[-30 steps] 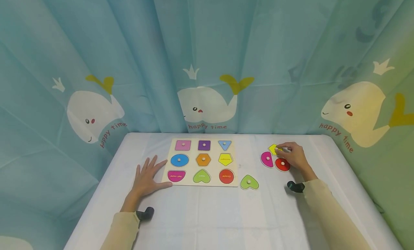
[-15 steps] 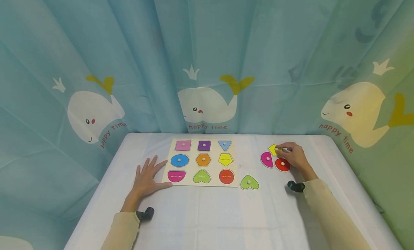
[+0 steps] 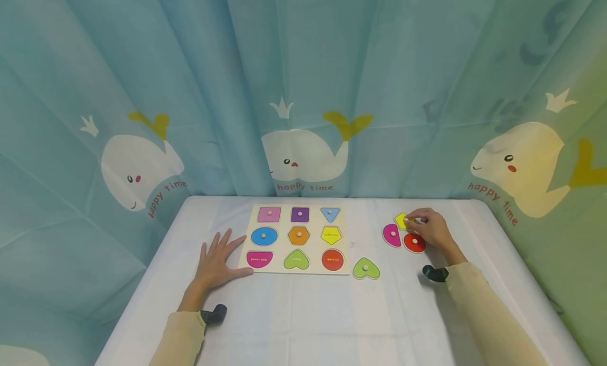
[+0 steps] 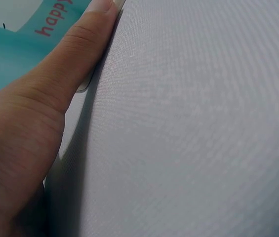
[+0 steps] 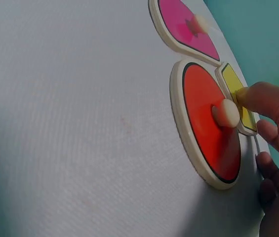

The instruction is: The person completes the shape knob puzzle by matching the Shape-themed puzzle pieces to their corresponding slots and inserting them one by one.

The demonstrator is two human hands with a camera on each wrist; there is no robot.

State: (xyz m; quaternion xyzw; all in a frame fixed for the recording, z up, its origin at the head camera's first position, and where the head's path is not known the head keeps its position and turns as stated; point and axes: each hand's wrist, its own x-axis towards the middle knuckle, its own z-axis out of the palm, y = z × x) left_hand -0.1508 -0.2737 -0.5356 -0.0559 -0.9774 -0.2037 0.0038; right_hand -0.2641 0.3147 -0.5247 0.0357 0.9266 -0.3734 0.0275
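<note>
My left hand [image 3: 213, 265] lies with fingers spread at the left side of the wooden shape puzzle board [image 3: 280, 269], its thumb along the near left corner. In the left wrist view the thumb [image 4: 72, 54] stretches straight to the board's edge. My right hand [image 3: 432, 230] pinches the knob of the yellow pentagon piece [image 3: 401, 221], which lies on the table. In the right wrist view fingertips cover that knob on the yellow pentagon [image 5: 231, 79]. Close beside it lie the red circle piece [image 3: 412, 246] and the magenta half-round piece [image 3: 391, 237], each with a knob.
A green heart piece [image 3: 361, 274] lies just right of the board's near corner. The board holds several knobbed pieces, such as the blue oval [image 3: 270, 238]; its pentagon, half-round, heart and circle places show printed words. A whale-print curtain [image 3: 227, 118] surrounds the white-covered table [image 3: 303, 324].
</note>
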